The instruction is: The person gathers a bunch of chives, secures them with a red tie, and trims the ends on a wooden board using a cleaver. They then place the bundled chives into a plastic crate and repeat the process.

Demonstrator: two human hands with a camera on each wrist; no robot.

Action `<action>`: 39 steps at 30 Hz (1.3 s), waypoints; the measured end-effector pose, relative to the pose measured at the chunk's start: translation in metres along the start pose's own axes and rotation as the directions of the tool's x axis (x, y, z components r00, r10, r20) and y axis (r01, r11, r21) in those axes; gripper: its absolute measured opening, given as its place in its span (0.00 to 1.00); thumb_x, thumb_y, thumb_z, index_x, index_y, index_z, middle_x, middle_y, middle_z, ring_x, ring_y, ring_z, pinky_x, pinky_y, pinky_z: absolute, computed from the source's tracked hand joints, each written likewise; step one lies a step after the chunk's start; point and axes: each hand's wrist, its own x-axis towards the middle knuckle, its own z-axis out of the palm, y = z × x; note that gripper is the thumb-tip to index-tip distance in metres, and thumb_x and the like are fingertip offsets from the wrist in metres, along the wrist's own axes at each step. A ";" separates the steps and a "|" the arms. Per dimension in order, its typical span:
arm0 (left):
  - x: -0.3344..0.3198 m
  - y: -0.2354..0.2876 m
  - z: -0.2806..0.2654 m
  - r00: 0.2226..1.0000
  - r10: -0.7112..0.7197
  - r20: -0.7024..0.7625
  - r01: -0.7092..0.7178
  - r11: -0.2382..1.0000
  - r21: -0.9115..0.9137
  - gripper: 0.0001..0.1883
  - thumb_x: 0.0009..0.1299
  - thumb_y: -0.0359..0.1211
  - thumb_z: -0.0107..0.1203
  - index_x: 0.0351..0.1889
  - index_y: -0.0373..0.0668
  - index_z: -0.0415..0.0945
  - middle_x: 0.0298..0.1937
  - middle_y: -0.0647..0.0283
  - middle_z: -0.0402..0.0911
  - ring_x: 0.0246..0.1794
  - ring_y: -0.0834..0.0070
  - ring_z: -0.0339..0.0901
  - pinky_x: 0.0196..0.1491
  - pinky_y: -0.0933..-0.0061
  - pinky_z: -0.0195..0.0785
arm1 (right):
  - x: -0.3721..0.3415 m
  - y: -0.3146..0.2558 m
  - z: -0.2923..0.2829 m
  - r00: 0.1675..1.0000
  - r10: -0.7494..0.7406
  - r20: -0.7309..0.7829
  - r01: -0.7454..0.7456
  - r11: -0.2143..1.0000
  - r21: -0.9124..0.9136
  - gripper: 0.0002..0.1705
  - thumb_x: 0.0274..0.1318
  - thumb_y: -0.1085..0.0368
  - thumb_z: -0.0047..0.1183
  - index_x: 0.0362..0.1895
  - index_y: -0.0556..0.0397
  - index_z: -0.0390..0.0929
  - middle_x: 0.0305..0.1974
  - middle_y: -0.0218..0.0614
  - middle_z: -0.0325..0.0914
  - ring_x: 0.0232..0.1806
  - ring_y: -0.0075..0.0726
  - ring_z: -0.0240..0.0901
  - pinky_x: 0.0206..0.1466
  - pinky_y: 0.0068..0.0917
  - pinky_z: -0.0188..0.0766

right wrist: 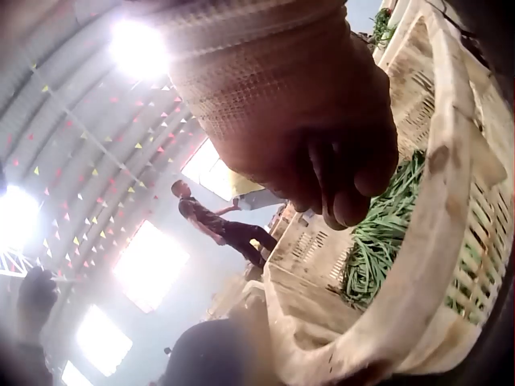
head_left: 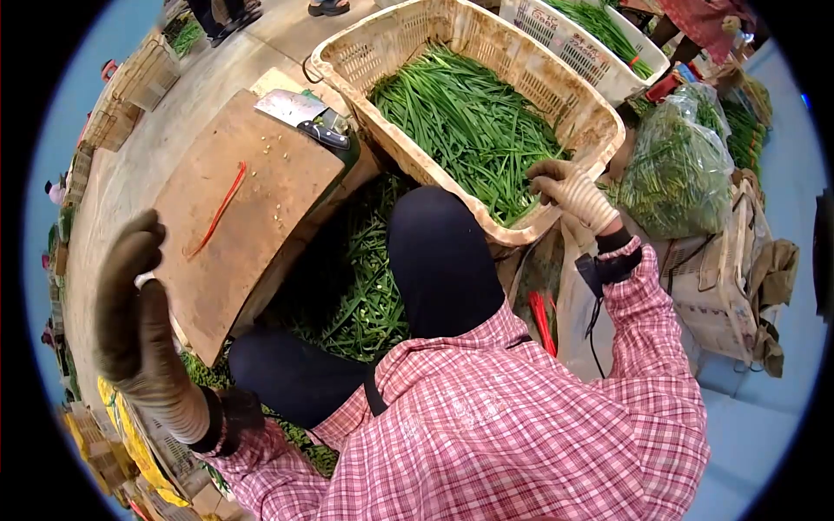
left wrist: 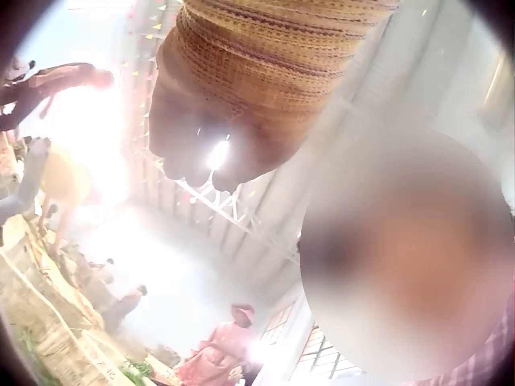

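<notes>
My left hand (head_left: 143, 326), in a stained knit work glove, is raised beside a brown board (head_left: 252, 208), its fingers extended and nothing in its grasp. In the left wrist view the gloved left hand (left wrist: 233, 112) shows against the bright roof. Over the near right corner of a dirty white plastic crate (head_left: 391, 149) is my gloved right hand (head_left: 573, 193), fingers loosely bent and holding nothing visible. Long green leafy stalks (head_left: 469, 122) fill the crate's bottom, close to those fingertips. The right wrist view has the right hand (right wrist: 298, 121) above the crate's rim.
A cleaver (head_left: 300, 113) with a black handle and a red strip (head_left: 217, 208) lie on the board. Cut greens (head_left: 360, 291) are heaped below, between the knees. At right are a bagged bundle of greens (head_left: 682, 165) and red ties (head_left: 543, 321). Another crate (head_left: 573, 48) stands behind.
</notes>
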 end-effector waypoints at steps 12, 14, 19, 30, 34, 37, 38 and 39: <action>-0.035 -0.078 0.035 0.921 -0.385 0.063 0.388 0.921 -0.039 0.13 0.68 0.20 0.51 0.50 0.35 0.77 0.54 0.54 0.79 0.57 0.68 0.74 0.61 0.70 0.63 | 0.119 0.002 -0.069 0.998 -0.044 0.034 0.056 0.749 -0.660 0.17 0.53 0.59 0.51 0.39 0.59 0.81 0.33 0.47 0.82 0.34 0.48 0.79 0.43 0.39 0.74; -0.039 -0.081 0.035 0.898 -0.435 0.063 0.436 0.900 -0.014 0.13 0.68 0.21 0.52 0.50 0.35 0.77 0.53 0.54 0.79 0.56 0.68 0.74 0.60 0.70 0.64 | 0.135 0.001 -0.055 0.989 -0.068 0.132 0.137 0.756 -0.640 0.17 0.53 0.59 0.52 0.39 0.59 0.81 0.31 0.45 0.82 0.33 0.44 0.79 0.41 0.37 0.74; -0.043 -0.100 0.030 0.847 -0.529 0.057 0.524 0.848 0.074 0.13 0.66 0.21 0.53 0.49 0.34 0.77 0.53 0.55 0.79 0.53 0.69 0.75 0.58 0.71 0.65 | 0.196 -0.004 -0.031 0.961 0.137 0.242 0.000 0.870 -0.493 0.17 0.57 0.59 0.53 0.45 0.58 0.80 0.35 0.34 0.81 0.33 0.26 0.77 0.38 0.28 0.74; -0.039 -0.129 0.025 0.694 -0.715 -0.088 0.706 0.652 0.276 0.14 0.65 0.20 0.50 0.48 0.33 0.78 0.49 0.55 0.81 0.50 0.71 0.76 0.56 0.72 0.67 | 0.389 0.009 0.036 0.950 -0.093 -0.297 -0.130 0.747 -0.652 0.31 0.56 0.47 0.52 0.58 0.54 0.72 0.58 0.51 0.72 0.61 0.52 0.67 0.65 0.40 0.62; -0.052 -0.138 0.012 0.627 -0.766 -0.141 0.763 0.567 0.311 0.14 0.69 0.24 0.51 0.52 0.33 0.76 0.48 0.56 0.81 0.50 0.70 0.76 0.56 0.68 0.67 | 0.442 0.050 0.019 0.933 0.012 -0.361 -0.266 0.700 -0.663 0.56 0.44 0.31 0.57 0.66 0.60 0.59 0.59 0.60 0.68 0.63 0.55 0.65 0.65 0.40 0.61; -0.022 -0.120 0.031 0.642 -0.751 -0.150 0.731 0.542 0.413 0.12 0.68 0.24 0.54 0.49 0.32 0.78 0.45 0.54 0.83 0.45 0.68 0.80 0.49 0.71 0.71 | 0.449 0.065 0.013 0.944 0.226 -0.242 -0.325 0.765 -0.556 0.67 0.38 0.26 0.57 0.70 0.64 0.49 0.63 0.61 0.62 0.66 0.55 0.60 0.68 0.38 0.58; -0.022 -0.121 0.033 0.624 -0.765 -0.158 0.748 0.526 0.405 0.12 0.69 0.23 0.53 0.49 0.30 0.78 0.45 0.55 0.83 0.46 0.70 0.79 0.50 0.73 0.71 | 0.447 0.069 0.016 0.945 0.264 -0.192 -0.326 0.789 -0.521 0.70 0.36 0.25 0.58 0.71 0.64 0.47 0.64 0.61 0.61 0.67 0.55 0.59 0.68 0.37 0.58; -0.021 -0.122 0.036 0.606 -0.776 -0.173 0.766 0.512 0.388 0.12 0.68 0.22 0.54 0.49 0.32 0.78 0.45 0.54 0.83 0.46 0.69 0.79 0.50 0.72 0.71 | 0.450 0.075 0.021 0.947 0.265 -0.181 -0.320 0.730 -0.604 0.74 0.34 0.21 0.56 0.73 0.59 0.42 0.66 0.57 0.60 0.67 0.51 0.60 0.68 0.37 0.58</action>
